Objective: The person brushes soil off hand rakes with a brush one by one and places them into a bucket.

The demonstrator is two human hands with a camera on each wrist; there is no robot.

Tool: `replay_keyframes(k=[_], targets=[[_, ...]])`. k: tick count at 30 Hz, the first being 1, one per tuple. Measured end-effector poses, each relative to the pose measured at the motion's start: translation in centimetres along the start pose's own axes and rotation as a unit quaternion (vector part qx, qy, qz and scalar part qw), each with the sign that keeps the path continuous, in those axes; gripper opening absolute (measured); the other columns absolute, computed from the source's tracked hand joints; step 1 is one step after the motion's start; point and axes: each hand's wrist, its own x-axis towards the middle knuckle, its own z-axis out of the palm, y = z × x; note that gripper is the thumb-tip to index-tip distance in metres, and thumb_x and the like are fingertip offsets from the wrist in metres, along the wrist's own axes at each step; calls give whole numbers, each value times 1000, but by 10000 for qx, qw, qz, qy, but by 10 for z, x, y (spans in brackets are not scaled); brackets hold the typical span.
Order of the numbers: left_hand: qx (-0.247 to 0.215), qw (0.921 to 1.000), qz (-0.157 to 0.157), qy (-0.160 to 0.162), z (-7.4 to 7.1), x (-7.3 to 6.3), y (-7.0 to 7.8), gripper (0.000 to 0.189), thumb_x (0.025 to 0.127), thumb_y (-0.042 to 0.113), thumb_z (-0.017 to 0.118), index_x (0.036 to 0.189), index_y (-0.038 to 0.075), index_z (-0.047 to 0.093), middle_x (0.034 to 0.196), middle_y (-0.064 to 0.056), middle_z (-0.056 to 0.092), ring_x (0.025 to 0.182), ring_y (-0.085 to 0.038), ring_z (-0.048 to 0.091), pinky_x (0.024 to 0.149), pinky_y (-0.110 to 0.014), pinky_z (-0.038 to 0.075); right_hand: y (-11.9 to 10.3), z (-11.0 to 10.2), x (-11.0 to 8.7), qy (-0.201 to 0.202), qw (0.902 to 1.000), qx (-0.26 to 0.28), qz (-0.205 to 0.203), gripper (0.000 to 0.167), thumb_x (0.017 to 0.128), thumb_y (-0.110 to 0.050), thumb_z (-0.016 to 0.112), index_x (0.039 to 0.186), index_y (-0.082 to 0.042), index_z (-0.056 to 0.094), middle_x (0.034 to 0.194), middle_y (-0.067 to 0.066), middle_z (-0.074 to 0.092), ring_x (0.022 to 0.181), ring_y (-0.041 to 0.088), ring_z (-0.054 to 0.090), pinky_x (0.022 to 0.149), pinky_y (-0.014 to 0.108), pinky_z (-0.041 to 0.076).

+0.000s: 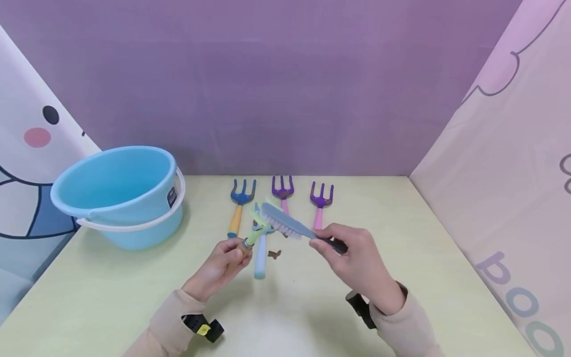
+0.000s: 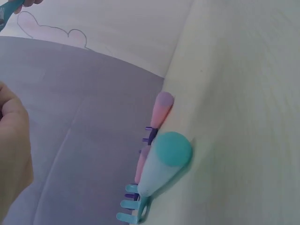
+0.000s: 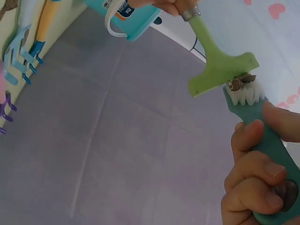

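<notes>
My left hand (image 1: 223, 265) grips the wooden handle of a green garden hand tool (image 3: 208, 51) with a wide T-shaped head. In my right hand (image 1: 357, 253) is a scrub brush (image 1: 290, 220), held by its dark handle with the bristles facing down. Its white bristles meet the edge of the green head in the right wrist view, where a brown clump (image 3: 241, 82) clings. Below the hands lies a light blue hand fork (image 1: 260, 260), partly covered by the green tool. Only part of the left hand (image 2: 14, 150) shows in the left wrist view.
Behind lie a blue fork with a yellow handle (image 1: 236, 218) and two purple forks with pink handles, one in the middle (image 1: 283, 191) and one at right (image 1: 319, 201). A brown scrap (image 1: 274, 254) is on the table. At left stands a light blue bucket (image 1: 138, 233).
</notes>
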Motion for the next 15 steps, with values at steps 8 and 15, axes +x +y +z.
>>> replay_keyframes(k=[8,15], targets=[[196,9987,-453,121,-5,-6,-1,24,86,-1,41,80,15,58,78,3,44,76,-10,43,69,-20,37,6,2,-3,-505,9815,720,1699,4,83,-9,66,84,-6,66,61,-1,50,49,1,33,43,19,30],[57,9994,-295,-178,-6,-8,-2,26,86,-3,41,82,16,60,78,5,46,76,-9,43,69,-20,36,9,5,-4,-358,9740,806,2085,4,85,-10,63,84,-6,65,63,0,51,50,4,35,45,20,32]])
